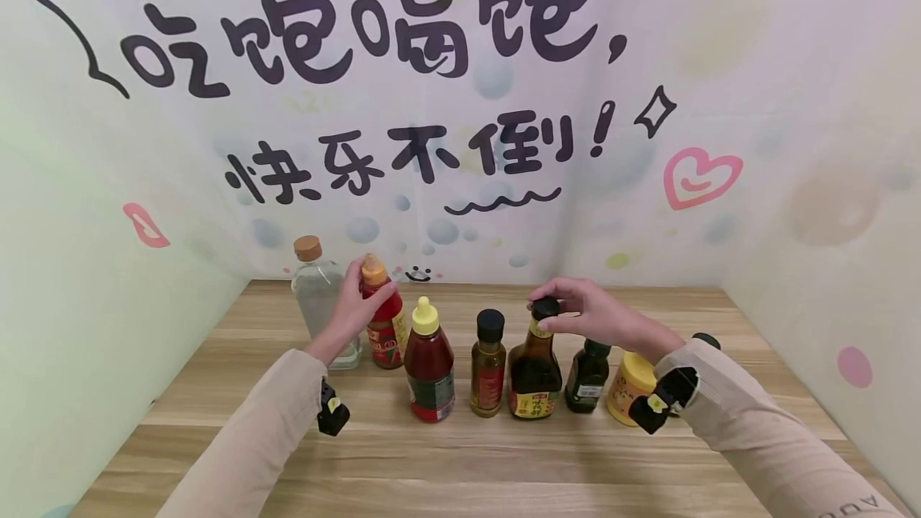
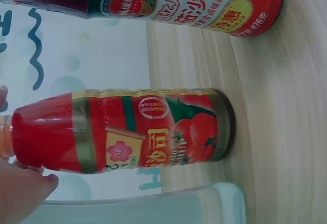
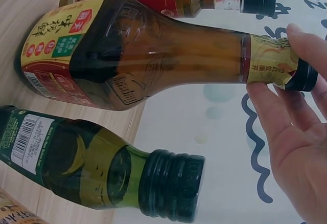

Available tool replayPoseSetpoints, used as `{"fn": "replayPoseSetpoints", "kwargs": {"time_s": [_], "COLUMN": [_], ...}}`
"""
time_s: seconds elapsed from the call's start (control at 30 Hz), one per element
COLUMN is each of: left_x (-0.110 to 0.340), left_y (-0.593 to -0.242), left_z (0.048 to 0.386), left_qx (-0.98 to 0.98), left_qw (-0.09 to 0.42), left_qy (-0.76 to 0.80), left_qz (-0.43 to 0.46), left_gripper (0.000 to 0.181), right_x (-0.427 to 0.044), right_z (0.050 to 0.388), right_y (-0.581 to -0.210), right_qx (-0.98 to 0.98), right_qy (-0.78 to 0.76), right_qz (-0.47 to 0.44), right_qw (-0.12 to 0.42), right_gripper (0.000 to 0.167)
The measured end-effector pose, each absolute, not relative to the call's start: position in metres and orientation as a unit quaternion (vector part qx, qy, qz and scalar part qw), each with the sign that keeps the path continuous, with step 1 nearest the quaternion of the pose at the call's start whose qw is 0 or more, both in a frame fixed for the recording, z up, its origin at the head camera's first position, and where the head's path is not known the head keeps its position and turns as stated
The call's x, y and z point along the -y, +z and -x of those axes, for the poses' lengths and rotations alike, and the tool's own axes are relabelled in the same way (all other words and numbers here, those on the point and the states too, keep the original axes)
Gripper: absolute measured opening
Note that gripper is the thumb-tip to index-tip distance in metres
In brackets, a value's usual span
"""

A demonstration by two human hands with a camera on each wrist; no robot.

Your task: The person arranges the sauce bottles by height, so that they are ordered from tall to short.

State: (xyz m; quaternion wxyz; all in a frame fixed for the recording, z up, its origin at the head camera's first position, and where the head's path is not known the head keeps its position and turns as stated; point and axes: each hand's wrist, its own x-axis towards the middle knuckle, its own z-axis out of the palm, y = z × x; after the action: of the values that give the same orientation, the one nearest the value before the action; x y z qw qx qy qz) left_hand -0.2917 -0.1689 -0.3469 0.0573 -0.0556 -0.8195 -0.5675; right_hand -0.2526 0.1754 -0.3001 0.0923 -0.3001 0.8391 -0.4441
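Wood [image 1: 460, 310] between bottles [image 1: 534, 370] and back edge [image 1: 475, 286]

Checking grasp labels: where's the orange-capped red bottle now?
Head view, left of centre: the orange-capped red bottle is between the clear bottle and the yellow-capped bottle, with the left grip at its neck.

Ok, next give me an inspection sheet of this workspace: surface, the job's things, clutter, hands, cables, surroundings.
Surface: wood-grain table.
Job's things: red ketchup bottle; dark sauce bottle.
Clutter: clear bottle, yellow-capped bottle, slim black-capped bottle, green bottle, yellow container, partly hidden dark lid.
Hands: left hand grips the ketchup bottle near its top; right hand holds the sauce bottle near its cap.
Cables: nothing seen.
Surroundings: pale backdrop with dark lettering.
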Motion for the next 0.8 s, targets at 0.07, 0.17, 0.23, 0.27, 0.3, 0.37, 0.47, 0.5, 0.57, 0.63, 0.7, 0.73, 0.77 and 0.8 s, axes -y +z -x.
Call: {"fn": "replayPoseSetpoints", "kwargs": {"time_s": [0.07, 0.17, 0.23, 0.27, 0.3, 0.37, 0.47, 0.5, 0.57, 0.63, 0.7, 0.73, 0.77, 0.8], "left_x": [0.170, 0.171, 0.173, 0.174, 0.175, 0.176, 0.175, 0.173, 0.173, 0.173, 0.175, 0.176, 0.176, 0.176], "left_y": [-0.344, -0.339, -0.336, -0.334, -0.333, -0.330, -0.321, -0.315, -0.310, -0.305, -0.304, -0.305, -0.303, -0.301], "left_z": [0.290, 0.288, 0.287, 0.286, 0.286, 0.284, 0.277, 0.272, 0.268, 0.264, 0.265, 0.266, 0.265, 0.263], "left_qx": [0.822, 0.824, 0.825, 0.826, 0.826, 0.827, 0.830, 0.830, 0.832, 0.834, 0.837, 0.837, 0.836, 0.836], "left_qw": [0.067, 0.082, 0.088, 0.090, 0.093, 0.098, 0.105, 0.108, 0.118, 0.124, 0.132, 0.137, 0.139, 0.143], "left_qy": [-0.562, -0.555, -0.551, -0.548, -0.546, -0.542, -0.534, -0.532, -0.525, -0.518, -0.511, -0.507, -0.506, -0.506], "left_qz": [0.067, 0.083, 0.093, 0.098, 0.102, 0.112, 0.124, 0.127, 0.135, 0.142, 0.148, 0.153, 0.157, 0.161], "left_gripper": [0.067, 0.068, 0.069, 0.070, 0.070, 0.071, 0.072, 0.072, 0.074, 0.075, 0.077, 0.078, 0.078, 0.079], "right_x": [-0.175, -0.175, -0.176, -0.176, -0.176, -0.176, -0.176, -0.176, -0.176, -0.176, -0.176, -0.176, -0.176, -0.176], "right_z": [0.252, 0.252, 0.253, 0.253, 0.253, 0.253, 0.254, 0.254, 0.254, 0.254, 0.254, 0.254, 0.254, 0.254], "right_y": [-0.300, -0.300, -0.300, -0.300, -0.301, -0.301, -0.302, -0.302, -0.302, -0.302, -0.302, -0.302, -0.302, -0.302], "right_qx": [-0.839, -0.839, -0.839, -0.839, -0.838, -0.837, -0.837, -0.837, -0.837, -0.838, -0.838, -0.838, -0.838, -0.838], "right_qy": [-0.443, -0.443, -0.442, -0.442, -0.443, -0.445, -0.446, -0.446, -0.446, -0.445, -0.445, -0.445, -0.444, -0.444], "right_qz": [0.301, 0.303, 0.304, 0.305, 0.305, 0.305, 0.304, 0.304, 0.303, 0.302, 0.303, 0.303, 0.303, 0.304], "right_qw": [0.091, 0.089, 0.088, 0.088, 0.088, 0.089, 0.091, 0.091, 0.092, 0.092, 0.092, 0.092, 0.092, 0.092], "right_gripper": [0.032, 0.032, 0.032, 0.032, 0.032, 0.032, 0.032, 0.032, 0.032, 0.032, 0.032, 0.032, 0.032, 0.032]}}
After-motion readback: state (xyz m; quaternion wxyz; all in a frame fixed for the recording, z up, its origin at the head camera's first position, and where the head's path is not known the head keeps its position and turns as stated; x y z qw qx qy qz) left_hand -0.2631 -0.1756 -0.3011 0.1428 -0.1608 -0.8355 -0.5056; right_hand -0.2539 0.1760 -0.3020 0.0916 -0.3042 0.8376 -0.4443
